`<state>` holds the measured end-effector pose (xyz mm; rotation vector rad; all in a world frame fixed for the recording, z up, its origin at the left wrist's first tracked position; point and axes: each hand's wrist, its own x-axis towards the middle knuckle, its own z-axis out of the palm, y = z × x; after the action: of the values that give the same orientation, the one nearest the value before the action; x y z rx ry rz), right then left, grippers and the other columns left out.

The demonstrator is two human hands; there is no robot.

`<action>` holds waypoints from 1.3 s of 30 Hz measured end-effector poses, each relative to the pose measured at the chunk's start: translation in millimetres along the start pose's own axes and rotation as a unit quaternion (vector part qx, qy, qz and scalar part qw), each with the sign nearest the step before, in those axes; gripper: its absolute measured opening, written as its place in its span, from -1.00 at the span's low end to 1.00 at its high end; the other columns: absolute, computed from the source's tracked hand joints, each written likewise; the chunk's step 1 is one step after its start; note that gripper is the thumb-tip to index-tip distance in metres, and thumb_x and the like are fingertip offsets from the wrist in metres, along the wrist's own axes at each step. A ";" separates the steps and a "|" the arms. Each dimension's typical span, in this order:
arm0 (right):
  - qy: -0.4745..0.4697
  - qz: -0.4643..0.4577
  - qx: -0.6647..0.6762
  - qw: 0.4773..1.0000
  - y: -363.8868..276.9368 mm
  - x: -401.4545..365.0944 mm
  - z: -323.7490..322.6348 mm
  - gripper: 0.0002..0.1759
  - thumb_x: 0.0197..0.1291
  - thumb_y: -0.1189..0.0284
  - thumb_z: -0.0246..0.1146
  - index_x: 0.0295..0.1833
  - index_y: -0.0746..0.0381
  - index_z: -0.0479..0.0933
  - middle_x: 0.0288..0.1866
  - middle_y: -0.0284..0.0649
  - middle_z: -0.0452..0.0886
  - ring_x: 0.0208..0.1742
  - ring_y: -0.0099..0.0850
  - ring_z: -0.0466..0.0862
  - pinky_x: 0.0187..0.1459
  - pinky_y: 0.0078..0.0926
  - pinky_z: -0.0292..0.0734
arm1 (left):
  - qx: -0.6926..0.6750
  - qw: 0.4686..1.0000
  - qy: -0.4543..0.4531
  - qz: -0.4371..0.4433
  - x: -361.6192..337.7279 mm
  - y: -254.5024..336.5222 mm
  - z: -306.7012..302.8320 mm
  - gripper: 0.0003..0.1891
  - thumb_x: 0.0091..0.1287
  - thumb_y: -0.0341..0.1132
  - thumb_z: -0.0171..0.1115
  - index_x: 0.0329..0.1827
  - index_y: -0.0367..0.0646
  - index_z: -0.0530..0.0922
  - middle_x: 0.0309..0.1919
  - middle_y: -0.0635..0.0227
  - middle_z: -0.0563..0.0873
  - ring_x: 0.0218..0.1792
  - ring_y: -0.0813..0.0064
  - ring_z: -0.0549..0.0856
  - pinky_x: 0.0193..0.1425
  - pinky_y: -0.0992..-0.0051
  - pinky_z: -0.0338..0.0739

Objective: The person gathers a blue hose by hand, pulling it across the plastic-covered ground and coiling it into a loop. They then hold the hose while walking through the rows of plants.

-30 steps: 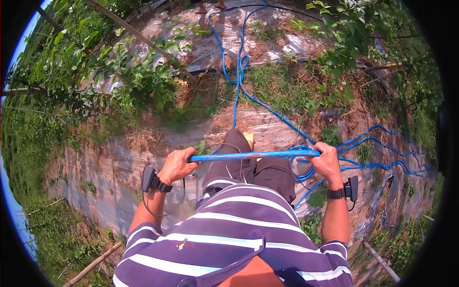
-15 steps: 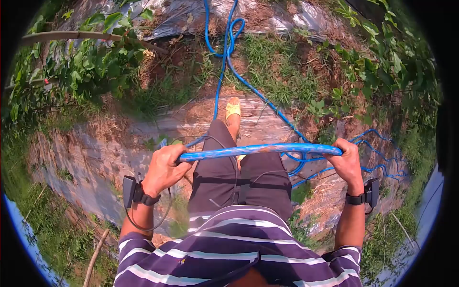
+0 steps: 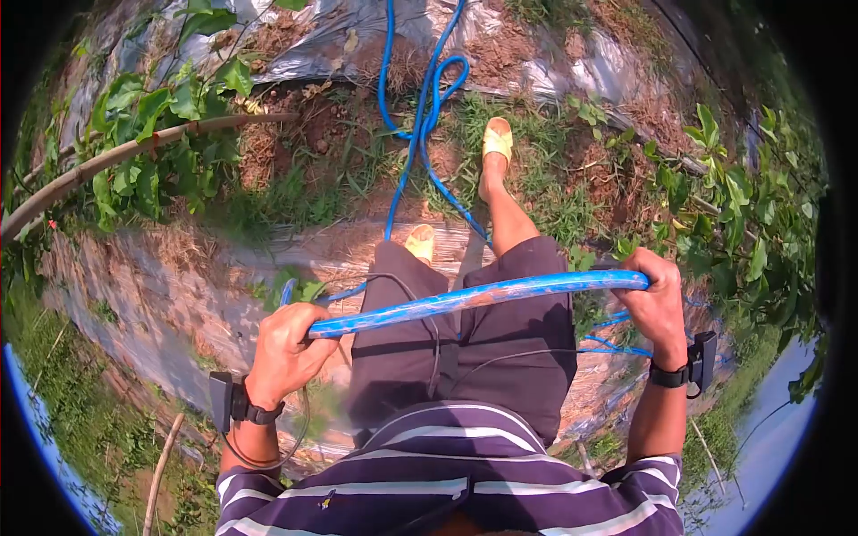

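A thick blue hose (image 3: 474, 295), scuffed with brown dirt, spans the front of my body at thigh height. My left hand (image 3: 290, 344) is wrapped round it at the left. At the right, my right hand (image 3: 654, 295) grips the same hose, a little higher in the view. Between the two hands the hose bows gently upward. More blue hose (image 3: 420, 125) lies looped and crossed on the ground ahead of my feet. Further lengths pass behind my legs to the right, partly hidden.
Plastic mulch film (image 3: 161, 304) covers the soil in strips, with grass (image 3: 313, 201) between. A bent pole (image 3: 134, 156) with leafy vines (image 3: 143, 107) juts in from the left. More vines (image 3: 733, 196) stand at the right. My yellow sandals (image 3: 498, 141) are apart, one forward.
One foot has stepped forward onto the grass. The plants and ground hose have shifted in view. My left hand has dropped slightly, so the held hose now slopes down to the left.
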<state>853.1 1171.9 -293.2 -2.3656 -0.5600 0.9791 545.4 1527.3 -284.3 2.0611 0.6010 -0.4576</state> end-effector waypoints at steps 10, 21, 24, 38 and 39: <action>-0.075 0.054 0.165 0.982 73.1 184.6 -14.7 -0.71 0.03 0.55 0.49 -0.50 0.28 0.45 -0.56 -0.40 0.45 -0.47 -0.63 0.40 -0.44 -0.51 0.32 | -0.039 0.989 0.050 -0.137 154.6 35.1 30.1 -0.89 0.18 -0.44 0.39 -0.29 -0.23 0.63 -0.47 0.20 0.66 -0.44 0.23 0.67 -0.33 0.35 0.52; -0.079 0.120 0.264 0.954 78.6 255.0 -69.3 -0.82 0.14 0.58 0.42 -0.43 0.28 0.55 -0.53 -0.48 0.48 -0.44 -0.72 0.40 -0.40 -0.60 0.34 | -0.006 0.987 0.060 -0.149 268.1 130.1 -31.5 -0.88 0.15 -0.48 0.34 -0.28 -0.27 0.61 -0.44 0.23 0.70 -0.45 0.40 0.69 -0.32 0.44 0.56; -0.073 0.137 0.302 0.940 54.6 282.3 -82.6 -0.92 0.17 0.57 0.40 -0.34 0.29 0.63 -0.49 -0.49 0.53 -0.41 -0.74 0.43 -0.39 -0.61 0.37 | -0.018 0.987 0.069 -0.141 291.2 135.3 -42.9 -0.87 0.13 -0.48 0.35 -0.27 -0.26 0.61 -0.44 0.24 0.70 -0.45 0.42 0.70 -0.31 0.46 0.56; -0.087 0.030 0.423 0.901 -69.4 464.8 -133.4 -0.82 0.26 0.39 0.39 -0.20 0.32 0.72 -0.52 -0.43 0.56 -0.41 -0.71 0.48 -0.38 -0.52 0.43 | -0.160 0.946 0.199 -0.200 430.3 153.9 -124.3 -0.89 0.42 -0.39 0.31 -0.14 -0.25 0.60 -0.49 0.56 0.54 -0.49 0.76 0.45 -0.40 0.64 0.33; -0.091 -0.001 0.444 0.892 -95.4 481.1 -148.1 -0.83 0.23 0.41 0.37 -0.23 0.32 0.72 -0.54 -0.44 0.57 -0.44 -0.70 0.48 -0.41 -0.50 0.43 | -0.186 0.938 0.222 -0.188 436.6 158.0 -134.2 -0.88 0.44 -0.36 0.29 -0.15 -0.24 0.60 -0.52 0.55 0.54 -0.52 0.75 0.44 -0.42 0.63 0.33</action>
<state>1260.2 1464.8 -398.1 -1.4626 -0.1109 1.1422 1003.0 1672.1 -341.5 1.6854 1.2657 -0.0703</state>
